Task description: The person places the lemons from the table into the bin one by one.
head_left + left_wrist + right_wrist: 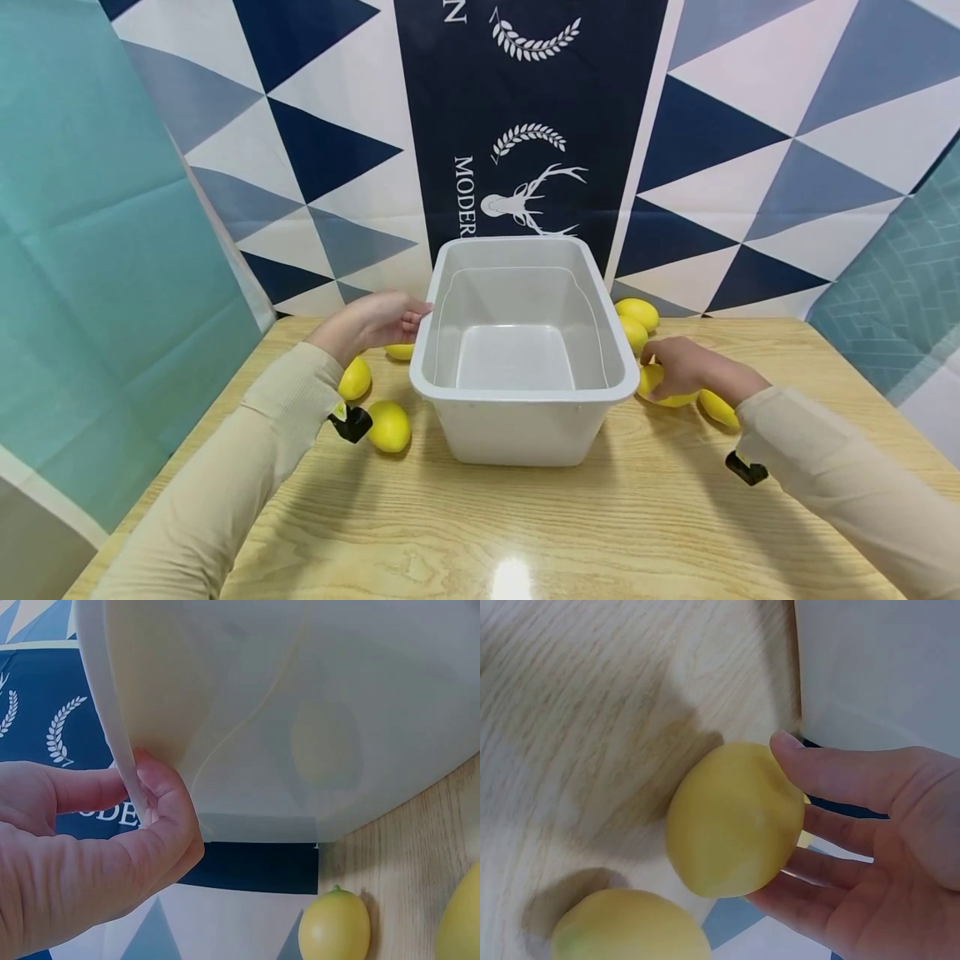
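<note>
A light grey plastic bin (517,425) stands upright in the middle of the wooden table. My left hand (378,321) pinches its left rim, thumb outside and fingertips curled over the inner side in the left wrist view. On the right side of the bin, my right hand (686,367) holds a yellow lemon (731,825). Its thumb lies on one side of the lemon and the fingers reach round the other, partly hidden. The lemon appears to be on or just over the table. A second lemon (634,930) lies beside it.
Left of the bin lie several lemons, among them a near one (388,427) and another by my left wrist (356,379). More lemons (637,313) sit at the back right, and one (717,410) is under my right wrist. A patterned cloth (337,167) hangs behind the table.
</note>
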`<state>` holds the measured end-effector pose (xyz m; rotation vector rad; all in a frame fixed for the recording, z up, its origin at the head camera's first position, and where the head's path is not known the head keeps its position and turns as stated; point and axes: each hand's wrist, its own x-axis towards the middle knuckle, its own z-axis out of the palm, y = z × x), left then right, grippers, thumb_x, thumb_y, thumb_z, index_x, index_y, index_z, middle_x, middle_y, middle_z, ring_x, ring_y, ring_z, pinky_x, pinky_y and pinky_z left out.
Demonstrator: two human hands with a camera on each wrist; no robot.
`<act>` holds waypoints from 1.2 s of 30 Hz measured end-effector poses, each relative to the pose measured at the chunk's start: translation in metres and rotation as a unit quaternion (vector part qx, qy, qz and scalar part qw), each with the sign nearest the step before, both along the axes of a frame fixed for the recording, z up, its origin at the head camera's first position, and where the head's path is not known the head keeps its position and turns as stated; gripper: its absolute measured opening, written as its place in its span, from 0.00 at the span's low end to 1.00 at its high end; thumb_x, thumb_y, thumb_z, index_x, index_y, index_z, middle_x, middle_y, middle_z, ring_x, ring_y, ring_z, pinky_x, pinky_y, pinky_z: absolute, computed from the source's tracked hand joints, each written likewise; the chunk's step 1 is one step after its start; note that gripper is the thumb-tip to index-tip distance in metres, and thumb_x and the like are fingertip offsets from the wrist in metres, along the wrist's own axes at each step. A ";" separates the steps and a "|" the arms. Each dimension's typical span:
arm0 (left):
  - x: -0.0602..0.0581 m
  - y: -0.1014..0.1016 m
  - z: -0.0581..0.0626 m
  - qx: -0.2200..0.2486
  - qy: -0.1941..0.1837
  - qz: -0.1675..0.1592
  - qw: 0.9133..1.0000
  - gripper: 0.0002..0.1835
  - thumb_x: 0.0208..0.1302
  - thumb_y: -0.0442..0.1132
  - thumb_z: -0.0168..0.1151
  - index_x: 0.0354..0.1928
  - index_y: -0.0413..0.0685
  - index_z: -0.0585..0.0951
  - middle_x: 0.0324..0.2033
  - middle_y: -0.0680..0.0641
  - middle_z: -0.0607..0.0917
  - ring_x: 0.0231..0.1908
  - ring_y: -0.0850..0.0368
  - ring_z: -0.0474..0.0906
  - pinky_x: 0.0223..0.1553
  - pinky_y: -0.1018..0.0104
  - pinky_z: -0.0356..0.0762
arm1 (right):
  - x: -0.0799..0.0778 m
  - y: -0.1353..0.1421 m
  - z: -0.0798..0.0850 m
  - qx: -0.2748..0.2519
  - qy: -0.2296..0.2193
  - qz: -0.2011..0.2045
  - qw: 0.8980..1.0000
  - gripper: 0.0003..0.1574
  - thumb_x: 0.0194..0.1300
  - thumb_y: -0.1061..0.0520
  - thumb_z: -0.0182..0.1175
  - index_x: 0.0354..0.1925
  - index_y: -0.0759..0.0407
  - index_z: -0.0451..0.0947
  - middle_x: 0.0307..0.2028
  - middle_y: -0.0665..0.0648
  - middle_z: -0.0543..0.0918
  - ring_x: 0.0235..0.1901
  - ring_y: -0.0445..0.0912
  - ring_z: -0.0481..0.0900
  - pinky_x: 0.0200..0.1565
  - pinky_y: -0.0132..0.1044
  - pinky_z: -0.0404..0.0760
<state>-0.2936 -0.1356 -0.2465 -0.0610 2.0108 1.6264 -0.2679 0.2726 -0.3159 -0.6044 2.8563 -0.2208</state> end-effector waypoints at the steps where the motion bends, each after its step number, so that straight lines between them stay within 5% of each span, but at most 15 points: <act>1: 0.000 0.000 0.000 0.001 0.000 0.000 1.000 0.09 0.76 0.37 0.45 0.48 0.39 0.71 0.31 0.51 0.75 0.34 0.61 0.73 0.40 0.73 0.80 | 0.000 0.000 -0.001 -0.002 0.002 0.000 1.000 0.30 0.48 0.58 0.73 0.47 0.72 0.75 0.38 0.63 0.82 0.35 0.52 0.75 0.43 0.51 0.80; 10: 0.000 0.000 0.003 -0.004 0.014 -0.030 0.999 0.16 0.77 0.37 0.42 0.58 0.32 0.68 0.35 0.51 0.74 0.36 0.61 0.71 0.39 0.75 0.79 | -0.004 0.005 -0.005 -0.001 0.005 0.005 1.000 0.28 0.47 0.64 0.70 0.47 0.69 0.75 0.40 0.62 0.82 0.35 0.51 0.73 0.44 0.51 0.80; 19: 0.000 -0.001 0.002 -0.003 0.018 -0.037 0.999 0.20 0.77 0.37 0.43 0.62 0.29 0.66 0.38 0.50 0.73 0.37 0.61 0.71 0.40 0.76 0.78 | -0.003 0.007 -0.005 -0.011 0.000 0.012 1.000 0.26 0.44 0.69 0.65 0.46 0.64 0.75 0.32 0.55 0.76 0.33 0.48 0.69 0.37 0.40 0.71; 36: 0.002 0.000 0.000 -0.010 0.024 -0.037 0.999 0.19 0.77 0.35 0.43 0.61 0.29 0.66 0.39 0.49 0.72 0.38 0.60 0.69 0.40 0.76 0.77 | -0.005 0.012 -0.010 -0.003 -0.039 0.028 0.999 0.28 0.45 0.61 0.73 0.47 0.58 0.75 0.41 0.58 0.80 0.39 0.51 0.72 0.45 0.49 0.75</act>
